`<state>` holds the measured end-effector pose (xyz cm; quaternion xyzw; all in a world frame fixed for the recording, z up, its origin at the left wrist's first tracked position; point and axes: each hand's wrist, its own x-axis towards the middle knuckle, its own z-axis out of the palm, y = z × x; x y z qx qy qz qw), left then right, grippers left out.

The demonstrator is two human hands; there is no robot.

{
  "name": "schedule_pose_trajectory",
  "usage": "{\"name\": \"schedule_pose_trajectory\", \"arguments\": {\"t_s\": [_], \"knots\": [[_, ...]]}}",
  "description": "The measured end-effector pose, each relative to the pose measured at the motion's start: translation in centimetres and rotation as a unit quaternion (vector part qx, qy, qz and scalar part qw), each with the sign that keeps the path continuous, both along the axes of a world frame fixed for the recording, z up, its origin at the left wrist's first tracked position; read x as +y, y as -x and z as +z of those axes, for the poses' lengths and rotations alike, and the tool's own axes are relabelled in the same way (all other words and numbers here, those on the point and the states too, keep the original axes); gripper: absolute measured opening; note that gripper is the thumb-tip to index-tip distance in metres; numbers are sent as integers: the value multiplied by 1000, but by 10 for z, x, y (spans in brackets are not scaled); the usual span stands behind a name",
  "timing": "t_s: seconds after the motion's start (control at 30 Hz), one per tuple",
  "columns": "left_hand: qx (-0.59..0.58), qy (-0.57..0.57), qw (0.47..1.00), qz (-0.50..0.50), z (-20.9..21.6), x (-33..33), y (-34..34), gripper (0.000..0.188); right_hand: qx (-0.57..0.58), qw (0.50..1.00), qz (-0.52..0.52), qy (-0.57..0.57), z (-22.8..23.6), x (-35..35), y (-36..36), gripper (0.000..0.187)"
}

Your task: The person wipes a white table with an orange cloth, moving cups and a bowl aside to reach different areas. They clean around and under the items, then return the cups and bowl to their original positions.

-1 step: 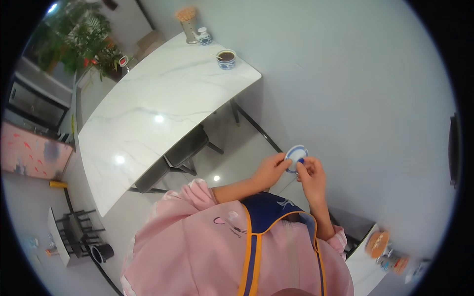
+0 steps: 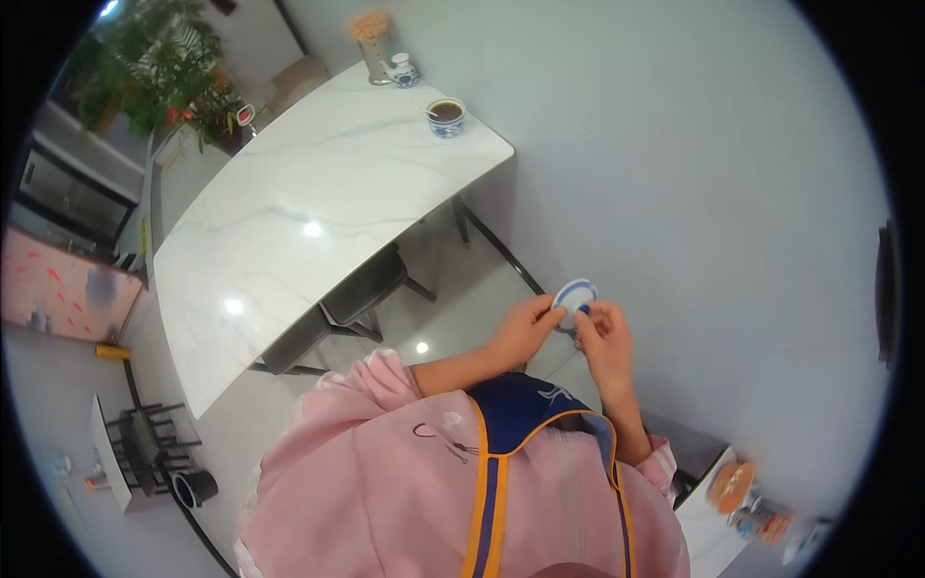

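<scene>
Held up in front of the grey wall is a small round white lid with blue rings point(image 2: 575, 293), tilted so its ringed face shows. My left hand point(image 2: 521, 330) pinches its left edge between thumb and fingers. At the lid's lower right, my right hand point(image 2: 605, 339) has its fingers closed on the dark blue knob-like part at the middle, which they partly cover. On the far right corner of the marble table, a blue-and-white bowl point(image 2: 446, 127) stands uncovered, with dark sauce and a pale spoon handle in it.
The white marble table point(image 2: 289, 193) lies to the left, with black chairs point(image 2: 371, 287) pushed beneath. Beside the wall at its far end are a chopstick holder point(image 2: 375, 58) and a small blue-and-white pot point(image 2: 403, 73). Another table point(image 2: 708, 520) with containers stands at lower right.
Both hands and the lid have shifted very slightly left and up in view. The grip stays the same.
</scene>
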<state>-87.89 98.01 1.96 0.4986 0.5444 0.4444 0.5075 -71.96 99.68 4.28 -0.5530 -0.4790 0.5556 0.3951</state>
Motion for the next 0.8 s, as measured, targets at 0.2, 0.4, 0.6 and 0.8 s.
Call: {"name": "schedule_pose_trajectory", "arguments": {"t_s": [0.2,0.4,0.6,0.8], "knots": [[47,-173,966,188,1,45,28,18,34,994,102,-23,-2,90,62,24],[156,-193,927,282,6,74,84,20,93,982,161,-19,-8,139,140,23],[111,-185,931,295,12,107,160,54,-32,959,215,-184,9,214,217,25],[146,-81,940,298,-3,104,278,43,-317,831,248,-383,11,325,292,24]]}}
